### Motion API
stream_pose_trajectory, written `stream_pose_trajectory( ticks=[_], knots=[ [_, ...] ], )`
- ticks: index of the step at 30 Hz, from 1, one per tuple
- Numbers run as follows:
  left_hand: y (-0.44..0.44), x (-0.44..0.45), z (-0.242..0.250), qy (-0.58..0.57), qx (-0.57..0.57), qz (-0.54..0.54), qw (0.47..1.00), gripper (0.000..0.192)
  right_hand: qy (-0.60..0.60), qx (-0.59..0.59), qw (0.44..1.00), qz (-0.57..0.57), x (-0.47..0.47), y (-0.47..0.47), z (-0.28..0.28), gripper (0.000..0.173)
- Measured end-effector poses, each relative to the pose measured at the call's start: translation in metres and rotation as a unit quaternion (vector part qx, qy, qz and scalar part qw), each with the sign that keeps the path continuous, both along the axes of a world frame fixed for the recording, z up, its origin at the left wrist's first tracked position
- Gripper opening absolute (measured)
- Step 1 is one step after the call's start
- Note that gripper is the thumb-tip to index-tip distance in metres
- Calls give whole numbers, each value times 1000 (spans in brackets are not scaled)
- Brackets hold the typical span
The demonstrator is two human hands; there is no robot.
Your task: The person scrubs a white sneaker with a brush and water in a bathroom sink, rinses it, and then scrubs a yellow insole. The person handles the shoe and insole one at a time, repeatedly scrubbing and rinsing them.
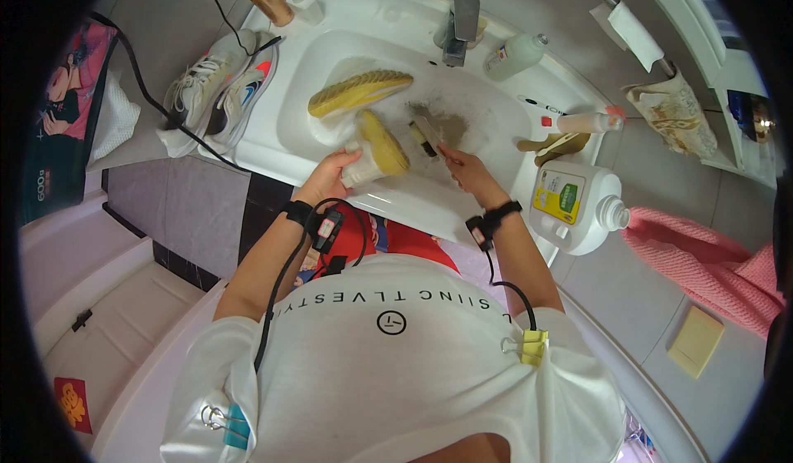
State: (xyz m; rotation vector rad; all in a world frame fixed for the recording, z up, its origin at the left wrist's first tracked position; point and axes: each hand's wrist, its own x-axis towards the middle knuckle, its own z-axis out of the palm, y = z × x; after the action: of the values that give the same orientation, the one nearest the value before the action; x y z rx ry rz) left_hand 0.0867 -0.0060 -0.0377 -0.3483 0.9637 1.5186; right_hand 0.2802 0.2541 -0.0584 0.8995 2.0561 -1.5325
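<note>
My left hand (331, 173) grips the white upper of a wet shoe (383, 150), its yellow sole facing up and to the right. In my right hand (468, 170) is a scrubbing brush (426, 133) with dark and pale bristles, held a little to the right of that shoe. A second shoe with a yellow sole (359, 91) lies on its side in the white washbasin (297, 181), beyond the first one. Murky, sudsy water (449, 127) covers part of the basin's bottom.
A faucet (461, 26) rises at the far rim, beside a pale bottle (515, 57). Two sneakers (217, 94) and a black cable (152, 100) are at the left. At the right stand a white jug (573, 206) and a pinkish bottle (588, 122); a pink knitted cloth (706, 258) hangs beyond.
</note>
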Motion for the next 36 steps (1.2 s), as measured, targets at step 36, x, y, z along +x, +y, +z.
stream_pose_trajectory(
  ticks=[36],
  knots=[
    [16, -63, -40, 143, -126, -50, 980, 39, 93, 160, 983, 19, -62, -24, -50, 41]
  ],
)
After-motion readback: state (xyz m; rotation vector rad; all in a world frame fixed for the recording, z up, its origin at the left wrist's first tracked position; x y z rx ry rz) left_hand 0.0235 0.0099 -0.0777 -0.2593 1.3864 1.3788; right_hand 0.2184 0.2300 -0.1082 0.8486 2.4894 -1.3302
